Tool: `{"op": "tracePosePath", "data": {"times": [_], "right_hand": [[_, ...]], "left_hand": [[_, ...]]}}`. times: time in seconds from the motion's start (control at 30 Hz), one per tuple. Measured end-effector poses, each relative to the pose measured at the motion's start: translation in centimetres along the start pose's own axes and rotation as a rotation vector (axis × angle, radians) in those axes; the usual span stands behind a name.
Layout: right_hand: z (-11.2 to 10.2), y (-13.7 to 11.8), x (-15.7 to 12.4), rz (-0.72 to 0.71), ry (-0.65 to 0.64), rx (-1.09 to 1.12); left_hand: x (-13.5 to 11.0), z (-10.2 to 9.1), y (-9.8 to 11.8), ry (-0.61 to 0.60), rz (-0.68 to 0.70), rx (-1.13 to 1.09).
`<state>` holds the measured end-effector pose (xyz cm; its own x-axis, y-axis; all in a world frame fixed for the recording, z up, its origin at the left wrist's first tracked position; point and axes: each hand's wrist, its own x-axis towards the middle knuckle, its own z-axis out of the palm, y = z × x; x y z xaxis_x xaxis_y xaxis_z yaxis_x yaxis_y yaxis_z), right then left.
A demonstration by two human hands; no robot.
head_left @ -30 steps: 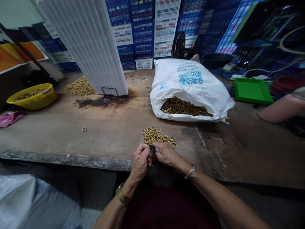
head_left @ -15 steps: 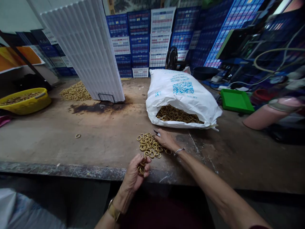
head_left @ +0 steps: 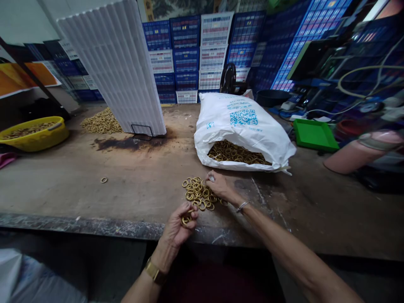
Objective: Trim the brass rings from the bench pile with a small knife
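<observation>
My left hand (head_left: pixel 180 223) is curled at the table's front edge around a few gold-coloured rings (head_left: pixel 186 219). Just beyond it lies a loose pile of the same rings (head_left: pixel 198 191) on the wooden table. My right hand (head_left: pixel 221 185) rests at the pile's right side with its fingers closed. A small pale piece of a tool (head_left: pixel 211 179) shows between those fingers; the rest of it is hidden. Behind this hand a white woven sack (head_left: pixel 241 126) lies on its side, its open mouth full of darker rings (head_left: pixel 238 152).
A single ring (head_left: pixel 104 180) lies apart on the left. Farther back are a ring heap (head_left: pixel 102 121), an upright white corrugated panel (head_left: pixel 123 71) and a yellow basin (head_left: pixel 34 139) of rings. On the right are a green tray (head_left: pixel 315 134) and a pink bottle (head_left: pixel 362 153). Crates (head_left: pixel 186 54) are stacked behind.
The tool's dark tip, visible earlier beyond my right fingers, no longer shows. My left hand has shifted slightly, and the rings in it sit differently. The view has moved a little.
</observation>
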<state>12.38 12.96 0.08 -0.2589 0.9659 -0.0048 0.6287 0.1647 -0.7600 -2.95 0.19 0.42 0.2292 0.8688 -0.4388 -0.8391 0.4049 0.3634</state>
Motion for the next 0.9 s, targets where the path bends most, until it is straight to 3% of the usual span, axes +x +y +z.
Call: {"op": "tracePosePath", "data": {"times": [0.17,0.33,0.5,0.57,0.73,0.9], "right_hand": [[-0.1,-1.9,-3.9,0.203,-0.255,0.574],[0.0,-3.1,-6.0,0.307,-0.421,0.788],[0.5,-3.2,-6.5,0.36,-0.498,0.925],[0.7,-3.2,-6.7,0.345,-0.478,0.924],[1.2,-3.2,-7.0,0.25,-0.331,0.766],[1.6,-3.2,-6.9,0.201,-0.253,0.643]], "left_hand": [[0.3,0.6,-0.3,0.042,0.208,0.233],[0.1,0.8,-1.7,0.185,0.507,0.722],[-0.1,1.0,-2.0,0.097,0.683,0.913],[-0.1,1.0,-2.0,0.084,0.668,0.919],[0.0,0.4,-2.2,0.119,0.453,0.83],[-0.2,0.4,-2.1,0.057,0.3,0.598]]}}
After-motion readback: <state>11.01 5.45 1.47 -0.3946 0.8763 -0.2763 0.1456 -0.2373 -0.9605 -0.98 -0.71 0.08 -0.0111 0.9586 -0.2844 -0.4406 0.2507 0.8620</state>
